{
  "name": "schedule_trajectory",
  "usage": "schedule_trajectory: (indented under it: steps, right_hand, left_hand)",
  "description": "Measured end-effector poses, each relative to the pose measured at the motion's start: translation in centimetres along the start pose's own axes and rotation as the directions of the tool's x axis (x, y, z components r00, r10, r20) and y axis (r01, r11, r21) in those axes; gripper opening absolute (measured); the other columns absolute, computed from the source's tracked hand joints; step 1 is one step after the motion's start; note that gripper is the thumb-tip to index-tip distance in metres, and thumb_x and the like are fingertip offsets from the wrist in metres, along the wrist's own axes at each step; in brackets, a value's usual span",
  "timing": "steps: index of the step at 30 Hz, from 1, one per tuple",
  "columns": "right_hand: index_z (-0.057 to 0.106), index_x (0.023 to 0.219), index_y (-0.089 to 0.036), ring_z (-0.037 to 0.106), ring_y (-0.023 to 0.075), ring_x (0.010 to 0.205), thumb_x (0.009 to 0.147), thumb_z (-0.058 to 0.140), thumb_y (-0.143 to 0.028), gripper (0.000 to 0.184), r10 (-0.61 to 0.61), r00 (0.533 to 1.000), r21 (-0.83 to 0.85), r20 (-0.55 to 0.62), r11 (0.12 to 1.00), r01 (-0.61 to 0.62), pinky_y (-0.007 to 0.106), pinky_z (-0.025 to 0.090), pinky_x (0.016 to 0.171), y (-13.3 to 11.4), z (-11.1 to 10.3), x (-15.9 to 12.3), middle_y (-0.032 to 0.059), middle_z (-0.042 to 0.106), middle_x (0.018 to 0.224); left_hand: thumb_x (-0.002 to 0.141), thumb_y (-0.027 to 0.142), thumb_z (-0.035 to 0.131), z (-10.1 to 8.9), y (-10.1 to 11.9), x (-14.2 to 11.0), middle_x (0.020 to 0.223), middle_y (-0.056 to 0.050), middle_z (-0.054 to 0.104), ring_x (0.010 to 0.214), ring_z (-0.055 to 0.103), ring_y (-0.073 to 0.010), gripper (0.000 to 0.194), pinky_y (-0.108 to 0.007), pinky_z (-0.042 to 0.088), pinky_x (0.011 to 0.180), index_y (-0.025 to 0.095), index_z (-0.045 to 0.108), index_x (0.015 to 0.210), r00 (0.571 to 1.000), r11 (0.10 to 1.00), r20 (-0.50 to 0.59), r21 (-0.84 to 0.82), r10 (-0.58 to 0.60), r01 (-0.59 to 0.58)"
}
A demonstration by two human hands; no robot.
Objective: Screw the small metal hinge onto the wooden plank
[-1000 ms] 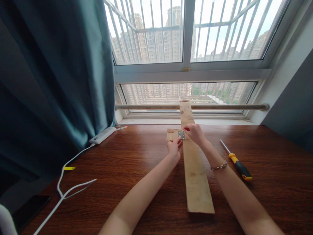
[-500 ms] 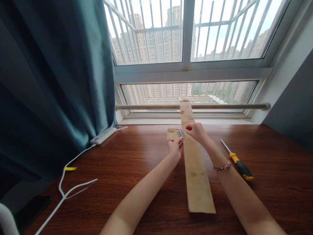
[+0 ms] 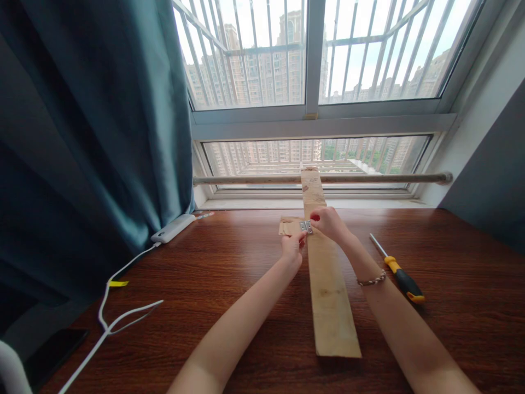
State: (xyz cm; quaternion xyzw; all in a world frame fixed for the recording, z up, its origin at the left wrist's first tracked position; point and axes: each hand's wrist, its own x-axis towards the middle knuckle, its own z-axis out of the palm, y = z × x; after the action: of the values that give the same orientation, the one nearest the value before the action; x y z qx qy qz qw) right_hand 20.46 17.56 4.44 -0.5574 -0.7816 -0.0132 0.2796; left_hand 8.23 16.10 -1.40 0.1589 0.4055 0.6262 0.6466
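A small metal hinge (image 3: 305,226) lies across the joint between a short wooden piece (image 3: 289,225) and a long wooden board (image 3: 333,295). My left hand (image 3: 292,247) pinches the hinge's near edge between thumb and finger. From the other side, my right hand (image 3: 328,221) has its fingertips closed at the hinge's right edge, over the board. Whether the right fingers hold anything besides the hinge is too small to tell. The board runs away from me, its far end over the window sill.
A yellow and black screwdriver (image 3: 400,272) lies right of my right forearm. At the left are a white power strip (image 3: 174,227), white cables (image 3: 104,323) and a dark phone-like slab (image 3: 55,355). A blue curtain (image 3: 123,109) hangs left; a horizontal rail (image 3: 381,179) crosses the window.
The hinge has turned slightly and now sits squarer to the board, a little to the right. Both hands stay nearly in place.
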Motion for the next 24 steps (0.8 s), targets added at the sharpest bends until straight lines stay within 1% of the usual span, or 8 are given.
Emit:
schedule_trajectory:
  steps: [6, 11, 14, 17, 21, 24]
  right_hand:
    - [0.069, 0.063, -0.014, 0.052, 0.0122, 0.060, 0.072, 0.056, -0.013, 0.016, -0.007, 1.000, 0.018, 0.020, 1.000, 0.006, 0.022, 0.032, 0.058, -0.2, -0.2, -0.1, 0.0053, 0.066, 0.065]
    - [0.067, 0.061, -0.013, 0.049, 0.0118, 0.056, 0.072, 0.056, -0.013, 0.016, -0.022, 1.000, 0.029, 0.020, 0.999, 0.021, 0.023, 0.031, 0.057, -0.2, 0.2, -0.1, 0.0044, 0.063, 0.060]
    - [0.068, 0.062, -0.013, 0.051, 0.0126, 0.059, 0.073, 0.056, -0.013, 0.016, -0.008, 1.000, 0.035, 0.004, 0.999, 0.008, 0.023, 0.032, 0.058, -0.3, 0.4, 0.0, 0.0048, 0.064, 0.063]
    - [0.068, 0.065, -0.013, 0.053, 0.0133, 0.062, 0.076, 0.055, -0.013, 0.017, -0.023, 1.000, 0.045, -0.014, 0.999, 0.024, 0.022, 0.035, 0.060, -0.3, 0.7, 0.0, 0.0056, 0.065, 0.067]
    - [0.070, 0.068, -0.014, 0.056, 0.0143, 0.066, 0.077, 0.056, -0.014, 0.017, -0.059, 0.998, 0.077, 0.018, 0.995, 0.058, 0.022, 0.038, 0.063, -0.2, 1.2, -0.1, 0.0065, 0.067, 0.071]
    - [0.070, 0.071, -0.014, 0.059, 0.0157, 0.068, 0.077, 0.058, -0.014, 0.013, -0.042, 0.998, 0.088, 0.035, 0.995, 0.039, 0.023, 0.040, 0.064, -0.2, 1.4, -0.1, 0.0069, 0.068, 0.073]
  left_hand:
    - [0.062, -0.005, 0.063, 0.1, 0.1, -0.4, 0.061, -0.001, 0.063, 0.050, 0.056, -0.0082, 0.020, -0.019, 0.040, 0.050, 0.012, 0.058, 0.071, 1.000, 0.999, -0.015, -0.037, -0.015, 0.015]
    - [0.061, -0.005, 0.061, 0.3, 0.4, -1.0, 0.058, 0.000, 0.062, 0.049, 0.056, -0.0083, 0.019, -0.019, 0.040, 0.050, 0.012, 0.057, 0.067, 1.000, 0.998, -0.008, -0.052, -0.028, 0.028]
    - [0.061, -0.005, 0.061, 0.4, 0.5, -1.1, 0.058, -0.001, 0.062, 0.050, 0.057, -0.0084, 0.018, -0.018, 0.040, 0.050, 0.012, 0.058, 0.066, 1.000, 0.999, -0.001, -0.041, -0.027, 0.027]
    - [0.060, -0.004, 0.062, 0.4, 0.5, -1.1, 0.057, -0.001, 0.062, 0.050, 0.058, -0.0083, 0.018, -0.018, 0.042, 0.050, 0.012, 0.058, 0.066, 1.000, 0.999, -0.011, -0.031, -0.026, 0.025]
    - [0.058, -0.003, 0.065, 0.4, 0.5, -1.3, 0.058, -0.001, 0.063, 0.050, 0.058, -0.0088, 0.020, -0.018, 0.044, 0.051, 0.013, 0.057, 0.066, 0.999, 0.999, -0.020, -0.022, -0.036, 0.036]
    - [0.059, -0.003, 0.064, 0.4, 0.5, -1.4, 0.059, -0.001, 0.064, 0.052, 0.060, -0.0101, 0.019, -0.020, 0.046, 0.052, 0.013, 0.057, 0.067, 0.998, 0.997, 0.005, -0.046, -0.056, 0.056]
